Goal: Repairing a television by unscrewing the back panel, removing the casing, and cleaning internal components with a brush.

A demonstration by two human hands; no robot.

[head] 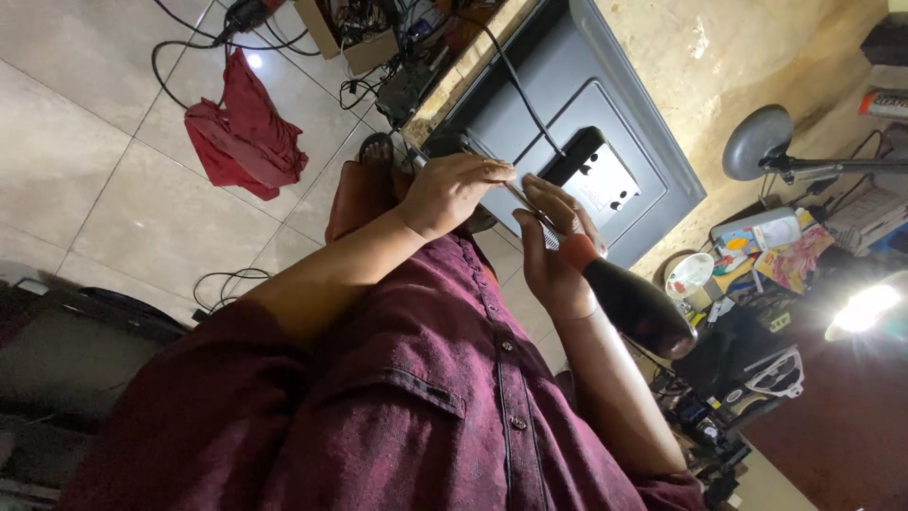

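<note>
Right hand [553, 260]: closed around black-handled screwdriver with orange collar [629, 303] | Left hand [452, 189]: fingers curled, steadying its metal shaft | Tip on grey flat-panel back cover [653, 170] at 12 o'clock, on stone surface [747, 57].

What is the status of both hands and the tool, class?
Left hand pinching the screwdriver shaft. Right hand gripping its dark handle. Tip at the grey TV back panel. Black cable trails across the panel.
</note>
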